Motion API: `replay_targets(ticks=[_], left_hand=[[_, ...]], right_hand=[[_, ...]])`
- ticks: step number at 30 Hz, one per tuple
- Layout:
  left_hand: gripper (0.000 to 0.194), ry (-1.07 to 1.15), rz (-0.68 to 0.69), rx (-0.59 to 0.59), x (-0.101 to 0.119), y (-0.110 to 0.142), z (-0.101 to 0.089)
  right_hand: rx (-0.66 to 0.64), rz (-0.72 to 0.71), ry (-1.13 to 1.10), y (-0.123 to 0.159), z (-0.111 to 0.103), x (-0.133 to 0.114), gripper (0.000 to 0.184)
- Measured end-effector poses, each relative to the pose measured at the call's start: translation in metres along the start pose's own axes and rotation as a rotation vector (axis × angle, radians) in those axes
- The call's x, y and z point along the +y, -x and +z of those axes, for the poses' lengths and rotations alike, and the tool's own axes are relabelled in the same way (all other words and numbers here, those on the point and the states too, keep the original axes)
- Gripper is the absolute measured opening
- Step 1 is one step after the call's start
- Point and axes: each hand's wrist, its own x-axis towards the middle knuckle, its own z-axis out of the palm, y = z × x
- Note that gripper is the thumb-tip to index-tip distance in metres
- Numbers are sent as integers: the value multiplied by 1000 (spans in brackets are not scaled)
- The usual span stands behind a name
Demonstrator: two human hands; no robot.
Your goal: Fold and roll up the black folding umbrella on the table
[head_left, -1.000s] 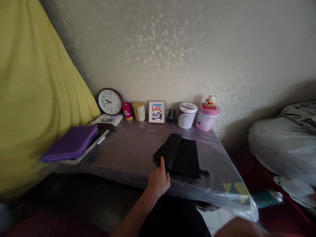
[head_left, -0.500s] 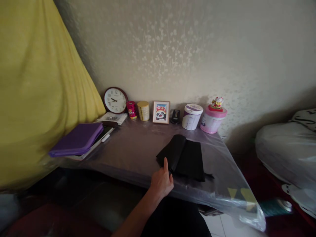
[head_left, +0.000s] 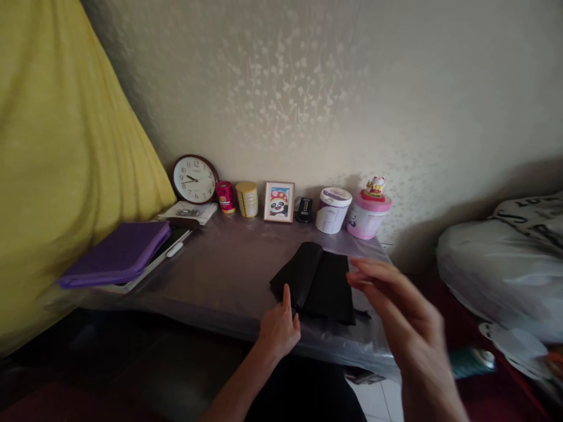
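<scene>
A piece of black folded fabric [head_left: 331, 287] lies on the plastic-covered table, with a raised fold along its middle and a thin dark strip sticking out at its right. My left hand [head_left: 280, 330] is at its near left edge. The index finger stretches over the fabric and the thumb is beside the lower end of the fold; the other fingers are curled and partly hidden. In the air to the right, close to the camera, my right hand [head_left: 402, 313] holds nothing, its fingers loosely bent and apart.
Along the wall stand a clock [head_left: 194, 179], a pink can [head_left: 226, 197], a yellow-lidded jar [head_left: 247, 200], a framed panda picture [head_left: 279, 201], a black object [head_left: 304, 210] and two tubs, one white [head_left: 333, 211], one pink [head_left: 366, 217]. A purple folder [head_left: 116, 252] lies left.
My right hand has come into view from the right, beside the fabric. My left hand stays at the fabric's near left edge. The camera has turned slightly to the right.
</scene>
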Motion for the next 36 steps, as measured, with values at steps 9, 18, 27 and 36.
replay_targets(ticks=[9, 18, 27, 36], left_hand=[[68, 16, -7, -4, 0, 1, 1], [67, 41, 12, 4, 0, 1, 0], [66, 42, -5, -28, 3, 2, -4], [66, 15, -2, -35, 2, 0, -5]], right_hand=[[-39, 383, 609, -15, 48, 91, 40], [-80, 495, 420, -22, 45, 108, 38], [-95, 670, -435, -61, 72, 83, 44], [-67, 721, -707, -84, 139, 69, 44]])
